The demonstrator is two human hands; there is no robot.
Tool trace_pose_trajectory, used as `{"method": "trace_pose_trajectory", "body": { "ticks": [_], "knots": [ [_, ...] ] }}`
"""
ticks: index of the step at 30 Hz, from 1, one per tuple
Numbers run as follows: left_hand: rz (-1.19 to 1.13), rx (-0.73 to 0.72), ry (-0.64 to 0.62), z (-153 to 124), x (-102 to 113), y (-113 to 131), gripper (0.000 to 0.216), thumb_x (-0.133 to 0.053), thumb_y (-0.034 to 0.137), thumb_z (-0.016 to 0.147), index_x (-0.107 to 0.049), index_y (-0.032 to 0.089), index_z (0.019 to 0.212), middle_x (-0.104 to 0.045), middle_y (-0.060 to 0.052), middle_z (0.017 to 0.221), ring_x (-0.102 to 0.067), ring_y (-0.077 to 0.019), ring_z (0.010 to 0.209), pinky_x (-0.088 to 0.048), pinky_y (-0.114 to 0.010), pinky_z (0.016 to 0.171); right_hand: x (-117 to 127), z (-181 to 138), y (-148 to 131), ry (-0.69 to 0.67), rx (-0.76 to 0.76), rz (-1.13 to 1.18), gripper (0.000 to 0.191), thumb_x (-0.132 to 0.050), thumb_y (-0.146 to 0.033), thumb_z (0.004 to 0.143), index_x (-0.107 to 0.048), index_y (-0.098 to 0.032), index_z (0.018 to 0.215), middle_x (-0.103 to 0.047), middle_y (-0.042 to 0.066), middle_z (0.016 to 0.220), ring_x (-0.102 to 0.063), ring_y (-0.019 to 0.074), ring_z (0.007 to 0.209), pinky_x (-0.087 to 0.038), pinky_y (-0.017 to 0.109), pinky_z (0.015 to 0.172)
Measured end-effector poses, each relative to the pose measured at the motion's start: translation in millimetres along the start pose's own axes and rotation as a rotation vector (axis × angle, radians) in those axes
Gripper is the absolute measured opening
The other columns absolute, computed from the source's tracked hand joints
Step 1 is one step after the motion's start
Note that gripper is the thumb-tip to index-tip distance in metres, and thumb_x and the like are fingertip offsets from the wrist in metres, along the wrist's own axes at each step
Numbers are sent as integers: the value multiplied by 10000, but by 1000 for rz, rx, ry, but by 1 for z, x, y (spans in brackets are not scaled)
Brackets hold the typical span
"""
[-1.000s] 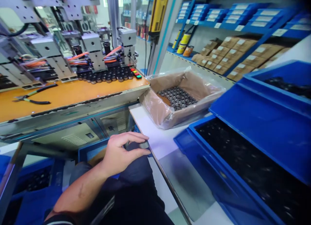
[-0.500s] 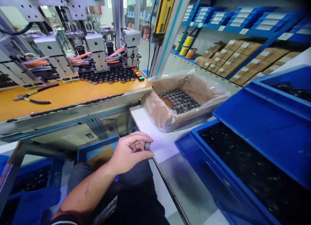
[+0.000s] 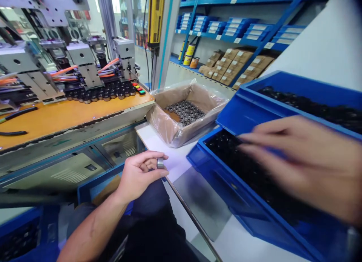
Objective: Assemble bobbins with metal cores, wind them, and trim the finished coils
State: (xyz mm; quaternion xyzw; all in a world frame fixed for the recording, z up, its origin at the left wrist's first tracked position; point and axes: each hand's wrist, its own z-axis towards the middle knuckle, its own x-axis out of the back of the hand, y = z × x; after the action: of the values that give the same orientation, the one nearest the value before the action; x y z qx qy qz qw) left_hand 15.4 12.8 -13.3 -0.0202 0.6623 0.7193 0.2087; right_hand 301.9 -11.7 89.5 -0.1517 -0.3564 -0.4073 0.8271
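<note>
My left hand hovers over my lap at the edge of the white side table, pinching a small metal ring between thumb and fingers. My right hand is blurred by motion above the near blue bin, which holds many small dark parts. Its fingers stretch out towards the left and nothing shows in them.
A plastic-lined cardboard box of dark round parts sits behind the bin. A second blue bin stands higher at the right. The orange bench carries a machine with a row of black parts. Blue shelves hold cartons.
My right hand has come into view from the right, over the near blue bin. My left hand still pinches the ring. The view has swung to the right.
</note>
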Motion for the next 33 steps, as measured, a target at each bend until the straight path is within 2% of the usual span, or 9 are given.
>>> {"method": "trace_pose_trajectory", "body": {
  "ticks": [3, 4, 6, 8, 16, 20, 23, 27, 33],
  "knots": [
    [47, -14, -50, -1, -15, 1, 369, -874, 142, 617, -767, 149, 970, -788, -99, 908, -740, -172, 732, -619, -265, 705, -44, -12, -40, -2, 43, 225, 19, -668, -160, 891, -668, -152, 909, -669, 63, 869, -655, 112, 746, -538, 213, 612],
    [87, -30, -61, -3, -19, 2, 364, -874, 142, 619, -769, 146, 968, -791, -104, 911, -749, -184, 744, -623, -268, 714, -56, -16, -50, 45, 64, 291, 12, -660, -139, 890, -649, -138, 884, -663, 61, 837, -652, 120, 742, -547, 225, 624],
    [158, -63, -90, -6, -25, 1, 357, -871, 127, 621, -776, 153, 964, -796, -96, 902, -759, -193, 764, -626, -257, 732, -74, -24, -61, 85, 118, 386, 39, -641, -127, 893, -622, -116, 861, -656, 68, 799, -644, 133, 729, -557, 250, 642],
    [171, -82, -122, -9, -30, -1, 368, -863, 92, 621, -781, 174, 970, -800, -74, 902, -763, -182, 766, -627, -235, 746, -81, -30, -61, 83, 156, 441, 45, -618, -121, 901, -611, -102, 861, -655, 84, 784, -641, 144, 727, -561, 266, 653],
    [106, -80, -127, -8, -42, -11, 415, -845, 44, 626, -768, 200, 1003, -800, -44, 941, -771, -175, 801, -631, -216, 775, -76, -33, -48, 79, 154, 421, 27, -593, -109, 907, -602, -97, 928, -671, 95, 834, -651, 144, 772, -579, 260, 686],
    [135, -95, -104, -11, -41, -9, 397, -865, 101, 627, -768, 187, 1002, -802, -50, 874, -769, -178, 764, -632, -221, 749, -73, -33, -47, 45, 59, 418, 165, -627, -161, 909, -599, -117, 1066, -667, 102, 943, -661, 142, 874, -585, 240, 706],
    [159, -54, -93, -13, -40, -8, 402, -888, 155, 604, -771, 162, 988, -796, -55, 796, -762, -191, 709, -642, -247, 707, -73, -34, -46, 39, 104, 426, 171, -605, -123, 914, -597, -123, 1084, -654, 104, 972, -653, 138, 883, -585, 244, 708],
    [114, 3, -113, -14, -39, -9, 407, -896, 162, 589, -777, 182, 977, -796, -43, 788, -764, -209, 712, -650, -277, 702, -74, -34, -46, 58, 163, 439, 195, -626, -66, 882, -607, -100, 1073, -645, 107, 954, -639, 147, 883, -588, 259, 722],
    [96, -24, -124, -14, -40, -5, 395, -885, 117, 594, -780, 192, 967, -787, -20, 739, -749, -175, 657, -636, -240, 651, -72, -34, -48, 59, 159, 417, 178, -622, -86, 893, -606, -85, 1070, -634, 99, 911, -629, 137, 830, -582, 249, 675]
  ]
}}
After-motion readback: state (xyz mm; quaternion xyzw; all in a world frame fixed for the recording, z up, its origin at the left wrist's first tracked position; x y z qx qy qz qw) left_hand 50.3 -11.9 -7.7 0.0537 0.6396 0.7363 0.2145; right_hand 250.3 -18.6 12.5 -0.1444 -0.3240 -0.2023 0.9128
